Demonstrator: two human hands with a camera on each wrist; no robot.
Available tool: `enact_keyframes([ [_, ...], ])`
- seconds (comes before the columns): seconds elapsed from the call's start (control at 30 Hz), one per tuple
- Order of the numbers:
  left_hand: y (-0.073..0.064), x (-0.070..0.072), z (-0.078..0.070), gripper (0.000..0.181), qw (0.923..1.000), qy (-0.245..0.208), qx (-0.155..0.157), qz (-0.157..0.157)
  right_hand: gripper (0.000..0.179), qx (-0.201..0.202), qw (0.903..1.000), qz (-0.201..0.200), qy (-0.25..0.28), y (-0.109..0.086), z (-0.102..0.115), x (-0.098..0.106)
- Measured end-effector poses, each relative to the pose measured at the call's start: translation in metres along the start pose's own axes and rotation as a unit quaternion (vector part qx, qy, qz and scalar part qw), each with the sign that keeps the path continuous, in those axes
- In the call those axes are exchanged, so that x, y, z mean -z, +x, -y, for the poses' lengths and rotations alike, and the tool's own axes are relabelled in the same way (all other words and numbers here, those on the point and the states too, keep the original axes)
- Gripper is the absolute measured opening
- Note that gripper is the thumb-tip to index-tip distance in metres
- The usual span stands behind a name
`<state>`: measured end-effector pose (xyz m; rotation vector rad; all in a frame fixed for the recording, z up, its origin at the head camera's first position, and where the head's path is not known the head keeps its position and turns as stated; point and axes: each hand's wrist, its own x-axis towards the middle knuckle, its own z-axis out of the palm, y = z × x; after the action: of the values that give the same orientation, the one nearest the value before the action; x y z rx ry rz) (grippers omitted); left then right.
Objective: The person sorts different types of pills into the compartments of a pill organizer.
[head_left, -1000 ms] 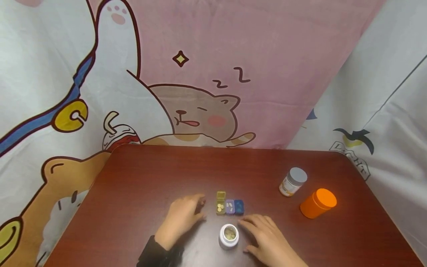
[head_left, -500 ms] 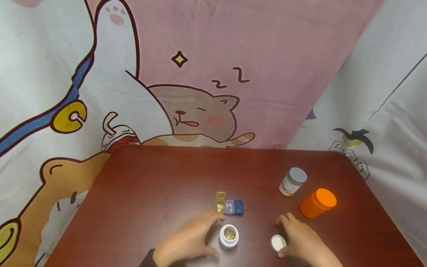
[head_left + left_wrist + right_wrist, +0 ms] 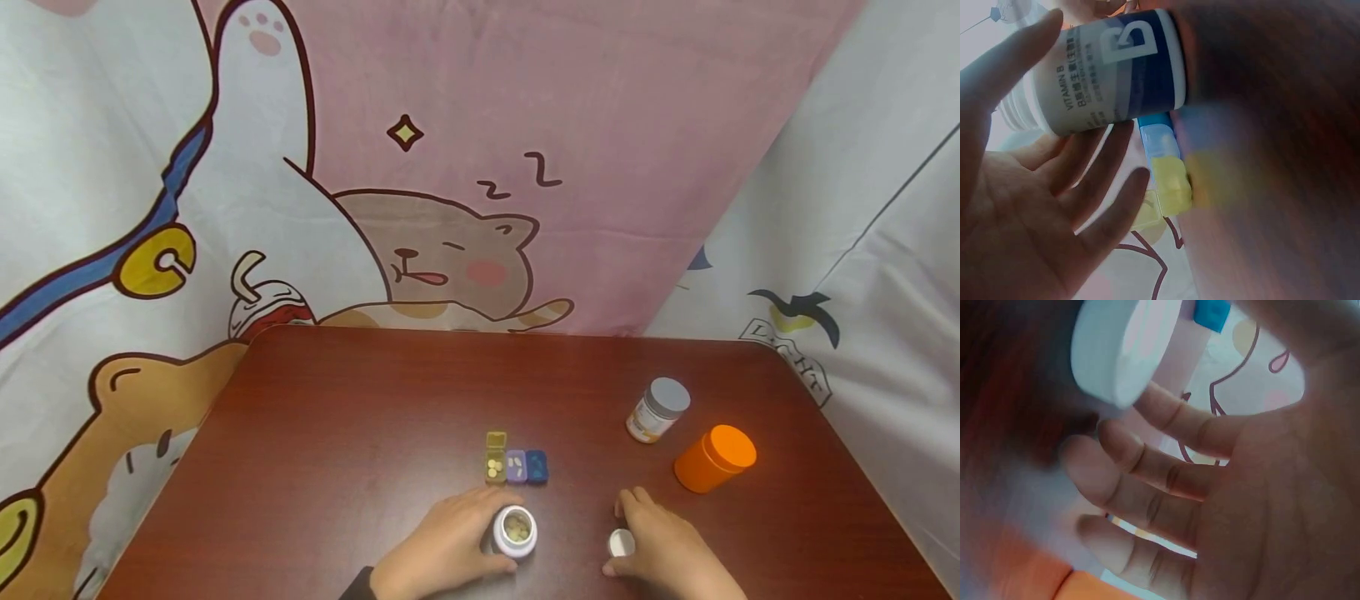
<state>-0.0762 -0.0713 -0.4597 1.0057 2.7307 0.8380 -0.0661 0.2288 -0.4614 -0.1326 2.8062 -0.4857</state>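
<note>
A white and blue vitamin B bottle point(image 3: 1116, 65) stands uncapped on the table, with pale tablets point(image 3: 517, 527) in its mouth. My left hand point(image 3: 450, 542) grips it from the left, thumb near side, forefinger far side. To the right, my right hand point(image 3: 667, 537) holds a small white cap point(image 3: 620, 543) between thumb and forefinger, hollow side up, low over the tabletop. In the right wrist view the forefinger meets the cap's edge and the other fingers are loosely bent. Behind the bottle sits a three-part pill case point(image 3: 516, 467); its yellow lid point(image 3: 496, 440) is raised over round tablets.
Pale pills also lie in the case's purple section point(image 3: 516, 461), beside the blue section point(image 3: 536, 467). An orange bottle point(image 3: 705, 462) and a white jar with a grey lid point(image 3: 657, 410) stand at the table's right. A cartoon-print cloth point(image 3: 600, 125) hangs behind.
My left hand has come from beside the pill case down around the bottle. My right hand has moved right, away from the bottle, uncovering the cap, and its fingers have closed in around it.
</note>
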Motion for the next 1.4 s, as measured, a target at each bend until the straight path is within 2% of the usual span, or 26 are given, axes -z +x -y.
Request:
enact_keyframes([
  [0.13,0.0,-0.002,-0.002,0.06,0.9998,0.006,-0.001,-0.018,0.053,0.019,0.9994,-0.026,-0.012,-0.001,-0.001,-0.002],
  [0.33,0.001,-0.003,-0.003,0.058,0.9992,0.024,0.001,-0.032,0.048,0.045,0.998,-0.031,-0.032,0.003,-0.001,0.0],
  [0.47,0.001,-0.004,-0.002,0.058,0.999,0.029,0.003,-0.033,0.044,0.112,0.9896,-0.07,-0.057,0.002,0.001,-0.001],
  [0.6,0.001,-0.005,-0.001,0.058,0.999,0.027,0.003,-0.036,0.028,0.171,0.9759,-0.121,-0.063,0.003,0.005,-0.003],
  [0.67,0.001,-0.005,0.0,0.057,0.9991,0.023,0.005,-0.037,0.024,0.181,0.9721,-0.139,-0.055,0.004,0.009,-0.003],
  [0.83,0.002,-0.006,0.002,0.056,0.9991,0.019,0.012,-0.035,0.027,0.165,0.971,-0.172,-0.018,0.004,0.024,-0.002],
  [0.9,0.002,-0.007,0.002,0.057,0.9991,0.019,0.015,-0.034,0.028,0.166,0.9656,-0.2,-0.014,0.003,0.03,-0.002],
  [0.97,0.003,-0.006,0.002,0.057,0.9991,0.019,0.017,-0.034,0.029,0.184,0.9531,-0.24,-0.011,0.004,0.035,-0.004],
  [1.07,0.003,-0.006,0.003,0.057,0.9992,0.018,0.016,-0.033,0.032,0.221,0.9284,-0.299,-0.005,0.004,0.042,-0.006],
  [1.2,0.002,-0.006,0.002,0.056,0.9994,0.013,0.016,-0.028,0.026,0.27,0.8971,-0.348,0.038,0.003,0.051,-0.01],
  [1.33,0.002,-0.005,0.002,0.057,0.9995,0.008,0.017,-0.024,0.033,0.323,0.8561,-0.393,0.09,0.002,0.06,-0.016],
  [1.4,0.002,-0.006,0.002,0.058,0.9995,0.01,0.015,-0.024,0.036,0.356,0.832,-0.41,0.114,0.003,0.064,-0.019],
])
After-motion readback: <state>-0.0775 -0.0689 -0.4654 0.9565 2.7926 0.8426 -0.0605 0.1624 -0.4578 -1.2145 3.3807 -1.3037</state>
